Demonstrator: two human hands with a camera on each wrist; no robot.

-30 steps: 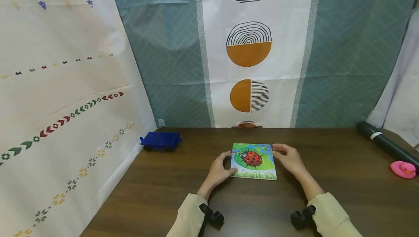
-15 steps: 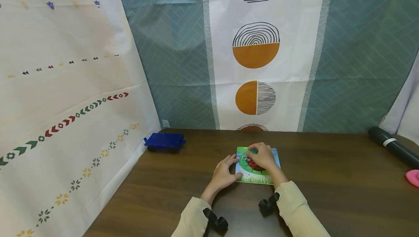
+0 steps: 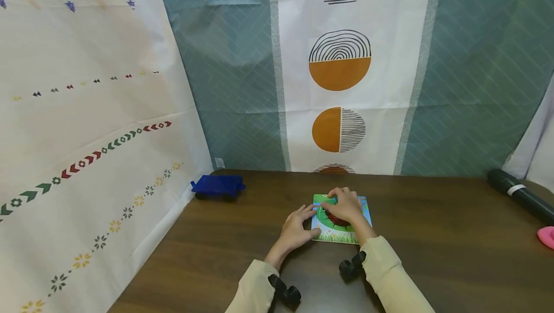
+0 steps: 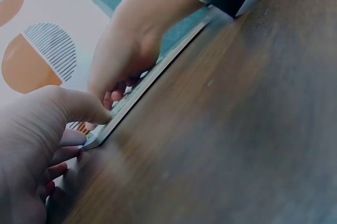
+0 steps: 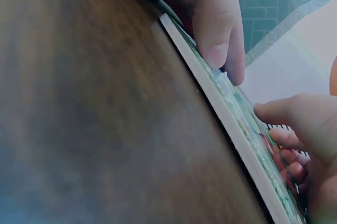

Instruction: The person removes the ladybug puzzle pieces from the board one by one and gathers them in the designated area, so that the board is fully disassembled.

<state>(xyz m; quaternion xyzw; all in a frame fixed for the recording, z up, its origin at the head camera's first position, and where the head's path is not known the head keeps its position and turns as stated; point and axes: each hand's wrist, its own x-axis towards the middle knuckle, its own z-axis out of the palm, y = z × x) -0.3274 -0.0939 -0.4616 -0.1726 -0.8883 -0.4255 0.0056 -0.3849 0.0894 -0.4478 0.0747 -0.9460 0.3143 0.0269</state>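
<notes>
In the head view, a thin square picture board (image 3: 337, 236) with a red ladybug on a green leaf lies flat on the table. My left hand (image 3: 295, 230) rests at its left edge, the thumb over the near left corner and the fingers farther back. Over the board's upper middle bends my right hand (image 3: 347, 207), covering much of the ladybug. Its thumb and curved fingers reach down to the picture, seen also in the right wrist view; I cannot tell whether they pinch a piece of it. The board's pale side edge (image 5: 231, 126) shows close up there.
A blue toy wagon (image 3: 218, 185) stands at the back left of the brown table (image 3: 433, 245). At the right lie a black tube (image 3: 525, 198) with a white band and a pink rubber duck (image 3: 547, 237), partly cut off. Patterned cloths hang behind and to the left.
My right hand has moved left from the board's right edge to above the picture. The left hand stays at the left edge, and the head view has turned slightly left.
</notes>
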